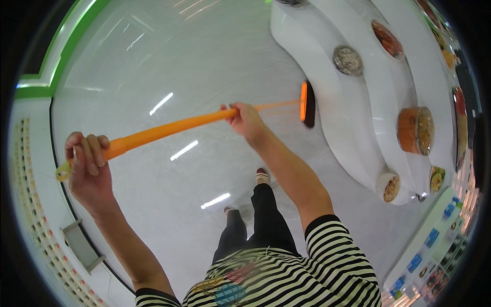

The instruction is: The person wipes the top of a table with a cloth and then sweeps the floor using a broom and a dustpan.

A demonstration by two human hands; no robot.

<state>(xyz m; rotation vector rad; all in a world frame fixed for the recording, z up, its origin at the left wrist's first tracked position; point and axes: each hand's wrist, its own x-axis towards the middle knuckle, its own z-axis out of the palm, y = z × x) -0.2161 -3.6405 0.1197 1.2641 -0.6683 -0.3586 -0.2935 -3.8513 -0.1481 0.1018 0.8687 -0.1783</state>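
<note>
Both my hands hold an orange-handled broom (pixel 174 128) slanting across the view. My left hand (pixel 89 163) is wrapped round the thicker top end of the handle, close to its yellow-green tip. Farther along the pole, my right hand (pixel 245 120) is closed around it. The broom's head (pixel 307 104), orange with dark bristles, rests at the foot of a white tiered display stand (pixel 332 107) on the right. The bristles seem to touch or nearly touch the stand's curved base; I cannot tell which.
On the stand's tiers are a clear orange-sided container (pixel 415 131), a white bowl (pixel 388 186), a round grey-speckled dish (pixel 348 60) and a reddish dish (pixel 387 39). Shiny grey floor (pixel 204 66) reflects ceiling lights. A green-edged white structure (pixel 64 51) stands at upper left.
</note>
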